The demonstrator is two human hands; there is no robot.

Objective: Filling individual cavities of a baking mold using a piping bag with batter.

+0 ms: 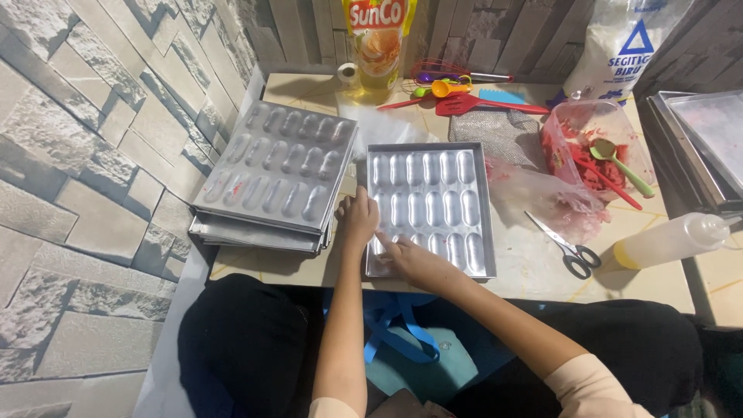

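Both hands on silver oblong-cavity metal mould tray [430, 205]: left hand [358, 219] grips edge, right hand [414, 259] fingers spread flat; steady tray, wipe cavities evenly.

Bright, even light falls from above onto the table [511, 267], and the metal mould tray [430, 209] at its near edge throws back soft glare from its hollows. Shadows stay short and faint. The picture is sharp at the centre; straight lines bow at the edges, and the lower corners turn dim.
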